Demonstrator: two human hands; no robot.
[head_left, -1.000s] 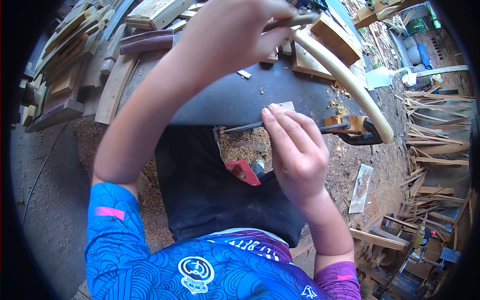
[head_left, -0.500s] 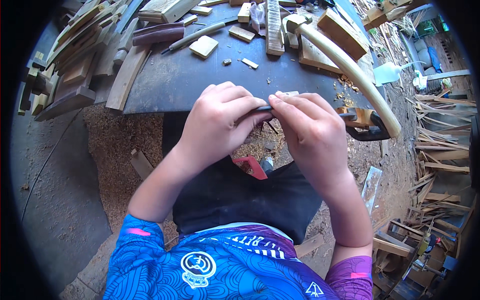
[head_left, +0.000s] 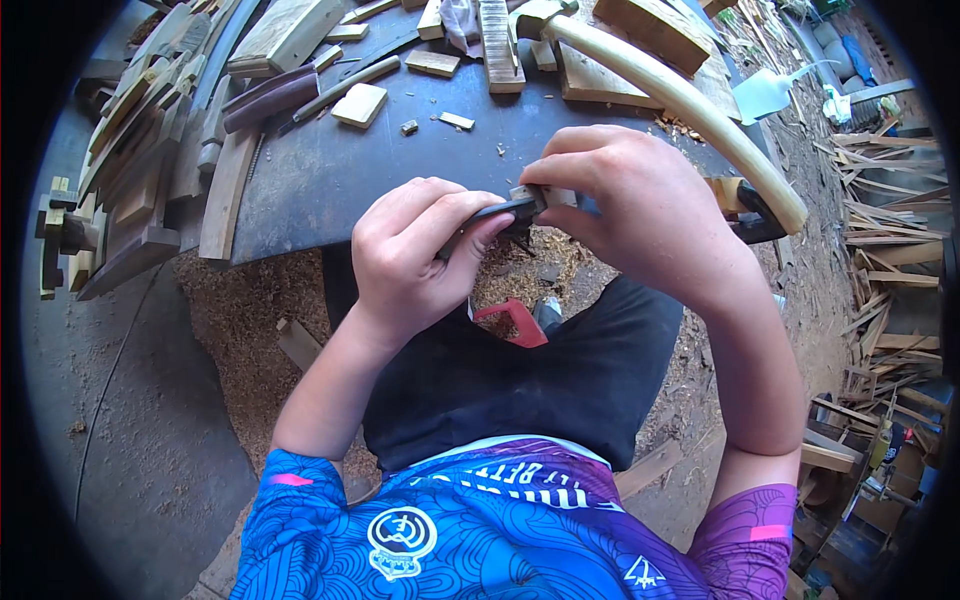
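Note:
Near the front edge of the dark bench point(head_left: 330, 195), my left hand point(head_left: 410, 255) is closed on a thin dark flat strip point(head_left: 495, 208) that looks like metal. My right hand point(head_left: 635, 215) pinches a small pale block point(head_left: 527, 194) against the strip's right end, thumb below and fingers above. Behind my right hand lie a long curved pale wooden handle point(head_left: 690, 100) and a black-handled tool point(head_left: 752, 210), partly hidden. Wood shavings and a red item point(head_left: 525, 330) lie on the ground beyond my lap.
Wood offcuts point(head_left: 360, 105) and a dark-handled tool point(head_left: 265, 100) lie on the bench, with stacked boards point(head_left: 140, 200) at the left. A translucent bottle point(head_left: 762, 97) stands at the right. Scrap slats point(head_left: 890, 250) are piled on the right, and a cable point(head_left: 105, 390) crosses the left floor.
My left hand has come down from the far side of the bench to grip the dark strip. My right hand has shifted up and right, turning inward, and now pinches the pale block.

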